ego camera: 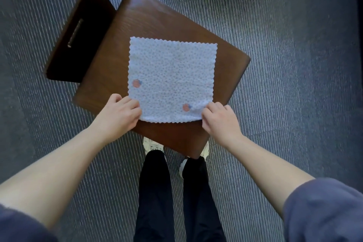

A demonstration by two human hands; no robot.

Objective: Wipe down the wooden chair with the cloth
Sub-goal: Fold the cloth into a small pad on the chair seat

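As I watched from above the wooden chair [155,23], the left hand [117,112] pinched the near left corner of the cloth [170,76], spread flat on the chair's seat, while the right hand [218,122] pinched its near right corner.
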